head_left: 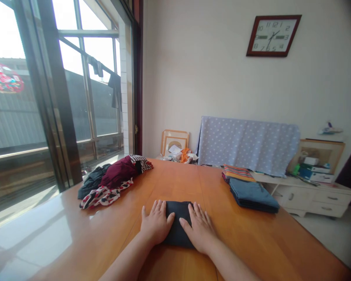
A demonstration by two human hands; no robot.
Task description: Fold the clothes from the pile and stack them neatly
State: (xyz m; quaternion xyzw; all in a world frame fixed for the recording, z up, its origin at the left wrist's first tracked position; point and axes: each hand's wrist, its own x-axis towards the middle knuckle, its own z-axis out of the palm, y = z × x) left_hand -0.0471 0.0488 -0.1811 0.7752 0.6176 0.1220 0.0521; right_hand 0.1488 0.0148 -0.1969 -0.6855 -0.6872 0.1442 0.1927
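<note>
Pressing from either side, the left hand [156, 222] and right hand [199, 230], grips spread flat, pin a folded dark garment [178, 222] to the wooden surface [105, 242], keeping its layers down; folded blue cloth [253, 197] sits right, a loose clothing heap [112, 181] left.

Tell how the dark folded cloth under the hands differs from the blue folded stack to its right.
The dark cloth is near-black and narrower, under the left hand and right hand; the blue stack is paler, wider and untouched. Both lie folded flat on the wooden table.
</note>
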